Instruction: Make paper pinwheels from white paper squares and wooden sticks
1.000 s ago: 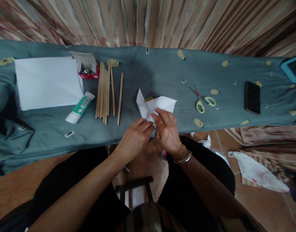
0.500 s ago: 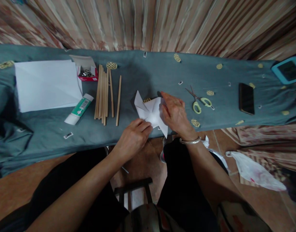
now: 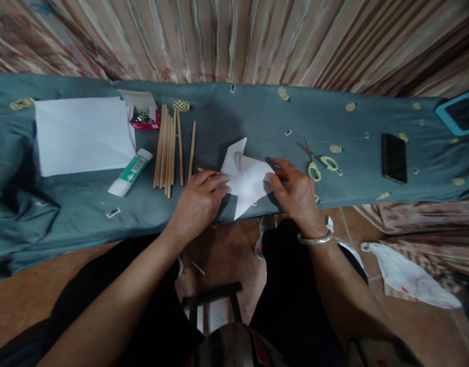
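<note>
A white paper pinwheel point(image 3: 248, 178) with pointed blades is held between my hands near the table's front edge. My left hand point(image 3: 199, 200) pinches its left side, and a thin white tip shows beyond those fingers. On the opposite side, my right hand point(image 3: 295, 191) grips the right edge between thumb and fingers; a bracelet circles that wrist. Several wooden sticks point(image 3: 166, 153) lie to the left of the pinwheel, with one stick point(image 3: 192, 148) a little apart from the others. Scissors point(image 3: 314, 157) with pale green handles rest to the right of my right hand.
A stack of white paper point(image 3: 83, 137), an open red box of small metal pieces point(image 3: 143, 117) and a green-and-white glue tube point(image 3: 130, 173) lie at left. A phone point(image 3: 394, 158) and a blue-framed device point(image 3: 462, 113) are at right. A stool point(image 3: 211, 294) stands below.
The paper pinwheel has turned between my hands, so its blades point differently. My left hand has shifted left and my right hand slightly right, each now gripping a side edge.
</note>
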### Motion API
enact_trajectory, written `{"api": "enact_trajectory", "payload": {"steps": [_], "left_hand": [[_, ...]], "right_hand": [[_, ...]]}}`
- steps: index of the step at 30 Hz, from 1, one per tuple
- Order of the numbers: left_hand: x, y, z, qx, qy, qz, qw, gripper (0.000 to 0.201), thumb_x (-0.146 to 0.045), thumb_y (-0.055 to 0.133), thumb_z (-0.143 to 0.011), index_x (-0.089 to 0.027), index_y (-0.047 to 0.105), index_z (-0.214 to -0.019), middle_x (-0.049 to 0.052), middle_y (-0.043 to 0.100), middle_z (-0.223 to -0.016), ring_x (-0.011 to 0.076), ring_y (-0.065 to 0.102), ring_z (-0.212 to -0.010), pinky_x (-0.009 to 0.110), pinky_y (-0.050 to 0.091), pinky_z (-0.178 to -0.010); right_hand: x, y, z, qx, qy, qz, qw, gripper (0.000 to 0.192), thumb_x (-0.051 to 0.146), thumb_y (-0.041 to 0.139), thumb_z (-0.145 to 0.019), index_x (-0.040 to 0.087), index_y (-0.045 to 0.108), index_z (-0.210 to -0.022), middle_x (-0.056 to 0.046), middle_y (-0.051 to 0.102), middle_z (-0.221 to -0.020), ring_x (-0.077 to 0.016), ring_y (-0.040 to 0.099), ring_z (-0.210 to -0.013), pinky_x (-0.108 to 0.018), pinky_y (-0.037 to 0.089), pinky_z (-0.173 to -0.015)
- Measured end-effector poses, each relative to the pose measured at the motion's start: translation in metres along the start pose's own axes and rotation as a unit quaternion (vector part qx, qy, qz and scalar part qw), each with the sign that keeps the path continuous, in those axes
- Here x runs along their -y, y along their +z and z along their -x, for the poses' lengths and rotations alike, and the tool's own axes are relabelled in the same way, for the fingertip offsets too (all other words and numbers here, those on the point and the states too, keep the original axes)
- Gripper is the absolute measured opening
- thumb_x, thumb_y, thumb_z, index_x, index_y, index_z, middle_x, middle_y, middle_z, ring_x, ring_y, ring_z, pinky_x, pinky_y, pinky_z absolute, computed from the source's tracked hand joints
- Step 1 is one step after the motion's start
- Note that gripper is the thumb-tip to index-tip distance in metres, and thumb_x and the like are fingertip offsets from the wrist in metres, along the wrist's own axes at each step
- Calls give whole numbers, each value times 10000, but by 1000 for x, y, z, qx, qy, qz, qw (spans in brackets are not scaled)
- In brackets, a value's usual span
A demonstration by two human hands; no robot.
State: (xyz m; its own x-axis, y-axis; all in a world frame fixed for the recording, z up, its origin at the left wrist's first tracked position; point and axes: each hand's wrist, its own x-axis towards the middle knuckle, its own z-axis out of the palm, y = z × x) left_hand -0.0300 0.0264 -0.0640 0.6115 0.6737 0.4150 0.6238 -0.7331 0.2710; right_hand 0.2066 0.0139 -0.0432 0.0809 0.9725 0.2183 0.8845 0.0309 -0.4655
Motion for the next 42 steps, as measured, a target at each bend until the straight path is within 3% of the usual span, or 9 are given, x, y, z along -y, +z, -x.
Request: {"api": "enact_trajectory", "payload": {"steps": [6, 10, 13, 16, 22, 26, 30, 36, 42], "left_hand": [[6, 0, -5, -20, -14, -28, 999, 190, -114, 524, -902, -162, 678, -1001, 97, 655, -1232, 266, 560, -1112, 463, 516, -913], [-4, -2, -4, -44, -5, 2, 999, 200, -196, 530, -925, -191, 641, -1092, 86, 654, -1216, 258, 543, -1118, 471, 492, -929], [-19, 0, -1, -15, 20, 34, 999, 222, -334, 581, -909, -185, 646, -1061, 94, 673, -1125, 264, 556, -1054, 450, 487, -880], [-30, 3, 0, 34, 34, 36, 998, 198, -309, 607, -892, -159, 655, -1013, 97, 680, -1050, 263, 564, -1004, 417, 471, -829], [-32, 5, 0, 56, 37, 23, 997, 144, -202, 539, -926, -150, 664, -973, 85, 679, -981, 226, 565, -909, 360, 438, -743], [-32, 4, 0, 49, 39, 26, 998, 182, -198, 493, -951, -151, 669, -958, 79, 681, -938, 203, 574, -854, 342, 452, -721], [-33, 4, 0, 37, 34, 32, 998, 179, -174, 492, -950, -141, 667, -930, 78, 685, -922, 193, 600, -854, 327, 487, -736], [-32, 5, 1, 10, 27, 36, 999, 172, -167, 499, -944, -127, 665, -925, 77, 694, -920, 187, 628, -847, 312, 526, -758], [-33, 3, 0, 13, 24, 34, 999, 172, -165, 497, -939, -130, 663, -911, 80, 695, -914, 187, 631, -838, 314, 538, -754]], "right_hand": [[5, -4, 12, 42, 53, -37, 997, 356, 377, 557, -876, 175, 686, -1140, -49, 744, -742, -212, 694, -665, -331, 524, -638], [7, -4, 16, 54, 56, -43, 996, 338, 398, 551, -881, 175, 700, -1086, -35, 730, -699, -185, 664, -599, -299, 494, -595], [9, -5, 18, 59, 56, -38, 996, 322, 405, 546, -888, 178, 705, -1053, -39, 734, -714, -182, 668, -610, -285, 480, -585], [11, -5, 19, 65, 46, -29, 996, 308, 408, 536, -899, 184, 711, -1019, -49, 742, -749, -195, 687, -652, -287, 481, -594], [6, -6, 19, 33, 19, -19, 999, 307, 365, 562, -885, 177, 681, -1096, -68, 749, -832, -224, 701, -768, -347, 532, -729], [1, -9, 18, 12, -52, -34, 998, 301, 311, 598, -856, 196, 662, -1127, -83, 732, -1037, -257, 672, -956, -437, 521, -882], [-2, -11, 18, 31, -100, -59, 993, 222, 216, 564, -873, 220, 686, -1059, -76, 686, -1175, -258, 612, -1113, -470, 480, -980], [-11, -9, 19, 51, -111, -67, 990, 202, 140, 565, -855, 217, 726, -948, -81, 653, -1214, -250, 608, -1078, -488, 486, -975], [-18, -9, 20, 97, -111, -135, 980, 287, 136, 617, -821, 268, 708, -1058, -56, 585, -1307, -251, 542, -1228, -500, 454, -1050]]}}
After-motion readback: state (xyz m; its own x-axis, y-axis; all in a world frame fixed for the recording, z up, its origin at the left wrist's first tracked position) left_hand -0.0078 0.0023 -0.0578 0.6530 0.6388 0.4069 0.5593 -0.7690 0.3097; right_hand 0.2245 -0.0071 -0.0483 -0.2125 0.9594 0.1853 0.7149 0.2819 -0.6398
